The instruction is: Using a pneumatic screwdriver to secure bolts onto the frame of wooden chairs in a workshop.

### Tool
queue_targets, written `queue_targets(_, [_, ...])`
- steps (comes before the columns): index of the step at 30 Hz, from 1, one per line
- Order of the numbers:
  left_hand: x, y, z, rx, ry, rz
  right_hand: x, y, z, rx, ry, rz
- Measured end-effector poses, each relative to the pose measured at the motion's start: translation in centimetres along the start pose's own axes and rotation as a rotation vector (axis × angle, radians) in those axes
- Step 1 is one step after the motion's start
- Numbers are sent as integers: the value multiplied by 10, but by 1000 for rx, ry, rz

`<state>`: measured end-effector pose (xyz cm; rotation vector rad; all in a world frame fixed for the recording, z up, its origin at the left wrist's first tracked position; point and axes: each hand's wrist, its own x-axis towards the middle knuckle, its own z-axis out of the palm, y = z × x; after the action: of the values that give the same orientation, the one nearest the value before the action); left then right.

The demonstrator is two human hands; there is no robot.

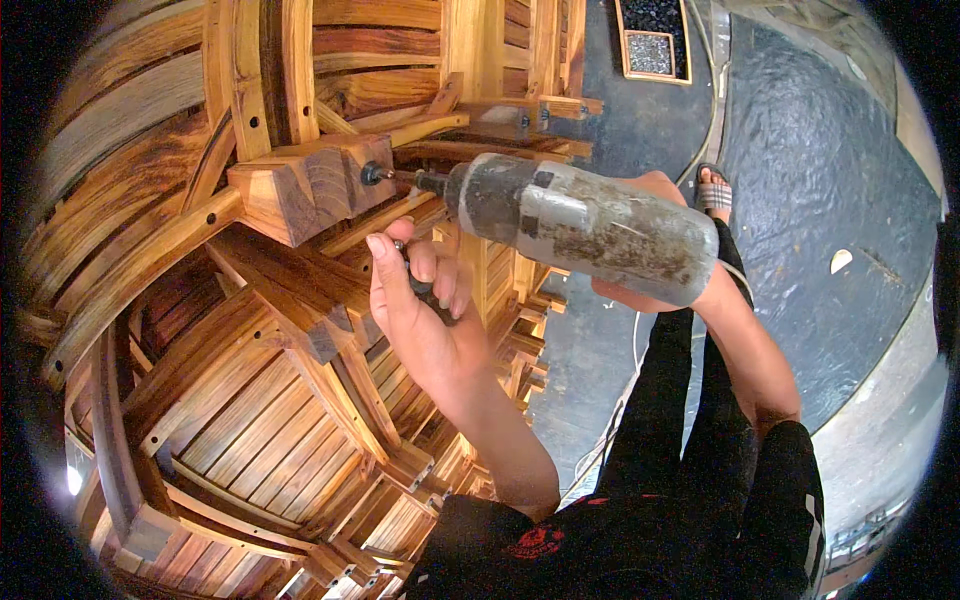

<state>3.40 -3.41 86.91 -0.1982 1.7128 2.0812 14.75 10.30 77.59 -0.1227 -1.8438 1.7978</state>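
Observation:
My right hand [655, 187] grips a grey, dirt-stained power screwdriver [600, 225], its body hiding most of the fingers. The driver's bit points left at a screw in a round black foot glide [374, 173], which sits on the end grain of a square wooden leg [315, 190]. Whether the bit touches the screw I cannot tell. Just below the bit, my left hand [430, 335] is raised palm up with curled fingers. It holds several small dark glides [420, 288], one of them pinched near the thumb tip.
Slatted wooden furniture [250, 430] lies stacked along the left, with more legs jutting toward the floor. A wooden tray [686, 45] of black pieces and small metal screws rests on the dark floor [800, 200] at the far side. A cable [712, 130] runs along the floor near my sandalled foot [714, 190].

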Motion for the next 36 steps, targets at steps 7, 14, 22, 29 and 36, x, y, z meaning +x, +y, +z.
queue_targets(7, [10, 7, -4, 27, 34, 36, 6, -10, -1, 121, -57, 102])
queue_targets(14, [3, 6, -9, 28, 4, 11, 10, -14, -3, 116, -98, 130])
queue_targets(22, [-11, -3, -14, 103, 73, -62, 2, -2, 5, -39, -43, 57])
queue_targets(29, [-11, 0, -10, 142, 42, -27, 0, -4, 6, -92, -25, -30])
queue_targets(36, [-4, 9, 7, 128, 43, 9, -30, -7, -2, -248, 161, -80])
